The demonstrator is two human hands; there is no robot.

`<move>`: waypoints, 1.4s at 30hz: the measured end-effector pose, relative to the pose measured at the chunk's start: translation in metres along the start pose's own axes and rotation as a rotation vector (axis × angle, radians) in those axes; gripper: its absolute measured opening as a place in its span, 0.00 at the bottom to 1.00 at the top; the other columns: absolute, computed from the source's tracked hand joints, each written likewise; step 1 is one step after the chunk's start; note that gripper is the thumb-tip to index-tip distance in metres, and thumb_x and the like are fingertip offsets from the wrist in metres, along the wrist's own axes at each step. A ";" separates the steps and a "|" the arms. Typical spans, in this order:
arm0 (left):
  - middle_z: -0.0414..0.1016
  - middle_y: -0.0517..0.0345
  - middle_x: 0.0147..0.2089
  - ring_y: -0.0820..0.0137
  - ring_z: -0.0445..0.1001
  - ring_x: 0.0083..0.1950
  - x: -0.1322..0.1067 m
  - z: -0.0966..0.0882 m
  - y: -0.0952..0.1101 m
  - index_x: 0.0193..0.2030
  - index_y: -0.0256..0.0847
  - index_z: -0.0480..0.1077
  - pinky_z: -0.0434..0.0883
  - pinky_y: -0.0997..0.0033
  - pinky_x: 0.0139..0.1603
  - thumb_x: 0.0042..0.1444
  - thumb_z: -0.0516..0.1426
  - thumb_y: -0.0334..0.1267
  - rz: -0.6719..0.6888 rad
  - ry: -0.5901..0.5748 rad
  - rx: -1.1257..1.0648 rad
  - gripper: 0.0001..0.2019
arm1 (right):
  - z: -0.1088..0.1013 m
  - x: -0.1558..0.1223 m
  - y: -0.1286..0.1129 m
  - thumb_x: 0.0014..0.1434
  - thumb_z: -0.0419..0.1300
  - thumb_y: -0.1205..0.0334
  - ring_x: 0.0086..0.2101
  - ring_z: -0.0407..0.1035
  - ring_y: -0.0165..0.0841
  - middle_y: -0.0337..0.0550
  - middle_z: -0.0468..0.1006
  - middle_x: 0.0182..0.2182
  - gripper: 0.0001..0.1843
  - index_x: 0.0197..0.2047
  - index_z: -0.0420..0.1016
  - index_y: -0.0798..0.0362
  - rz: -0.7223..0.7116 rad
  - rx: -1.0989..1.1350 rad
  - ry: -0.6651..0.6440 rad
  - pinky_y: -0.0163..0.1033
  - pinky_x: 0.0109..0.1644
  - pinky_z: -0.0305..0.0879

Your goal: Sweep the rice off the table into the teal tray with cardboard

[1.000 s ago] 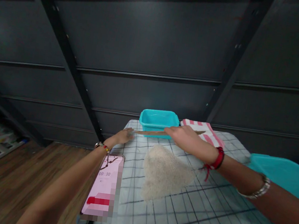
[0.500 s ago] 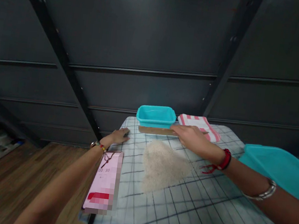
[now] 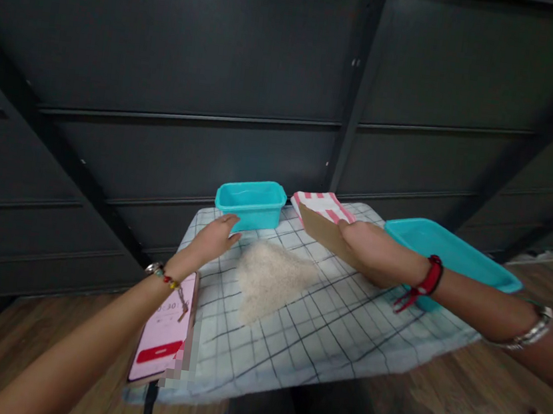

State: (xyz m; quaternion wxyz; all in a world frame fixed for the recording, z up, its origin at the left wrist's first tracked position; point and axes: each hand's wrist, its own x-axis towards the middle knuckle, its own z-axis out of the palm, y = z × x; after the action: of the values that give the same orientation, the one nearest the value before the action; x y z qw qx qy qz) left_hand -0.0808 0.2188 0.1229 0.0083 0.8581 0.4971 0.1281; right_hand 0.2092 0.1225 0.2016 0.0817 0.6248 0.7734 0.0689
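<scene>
My right hand [image 3: 377,246] grips a flat brown piece of cardboard [image 3: 324,233], held tilted over the right part of the table. My left hand [image 3: 214,240] is open, with thumb and fingers apart, just in front of a small teal plastic container [image 3: 257,218]; whether the fingertips touch it I cannot tell. Between the hands, a heap of fine pale grains [image 3: 272,277], like rice, is spread on the checked tablecloth [image 3: 289,349].
Behind the cardboard lies a folded pink-and-white striped towel [image 3: 324,206]. A larger teal tub [image 3: 452,252] stands at the right, partly behind my right arm. At the left edge, under my left wrist, rests a phone [image 3: 165,334]. A dark panelled wall [image 3: 202,157] rises behind the table.
The cardboard, earlier lying along the far side, is now lifted and swung to the right in my right hand. My left hand has moved in from the table's left edge toward the small container. The view has turned right.
</scene>
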 end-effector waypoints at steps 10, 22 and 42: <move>0.69 0.44 0.56 0.61 0.64 0.59 0.061 0.005 0.059 0.51 0.36 0.64 0.63 0.59 0.58 0.56 0.51 0.29 0.483 0.159 -0.048 0.16 | 0.001 0.035 -0.042 0.57 0.47 0.75 0.33 0.71 0.35 0.58 0.77 0.35 0.16 0.42 0.74 0.64 -0.194 0.067 0.031 0.35 0.30 0.56; 0.72 0.54 0.36 0.65 0.69 0.42 0.081 0.007 0.048 0.34 0.38 0.67 0.67 0.64 0.45 0.58 0.47 0.27 0.448 0.204 -0.003 0.09 | -0.002 0.003 -0.018 0.57 0.50 0.70 0.32 0.72 0.35 0.52 0.78 0.34 0.15 0.46 0.71 0.60 -0.119 0.029 -0.037 0.35 0.27 0.55; 0.74 0.59 0.34 0.69 0.71 0.41 0.057 -0.010 -0.009 0.33 0.42 0.69 0.55 0.54 0.62 0.60 0.45 0.30 0.446 0.093 0.031 0.13 | -0.007 0.016 -0.074 0.58 0.47 0.72 0.30 0.70 0.33 0.54 0.78 0.32 0.15 0.40 0.74 0.64 -0.322 0.127 -0.006 0.36 0.29 0.55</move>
State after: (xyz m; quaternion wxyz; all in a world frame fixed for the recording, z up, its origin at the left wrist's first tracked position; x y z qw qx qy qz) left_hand -0.0635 0.2707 0.1438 -0.0565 0.9400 0.2970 0.1584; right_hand 0.1340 0.1226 0.1924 0.0545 0.4971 0.8660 0.0041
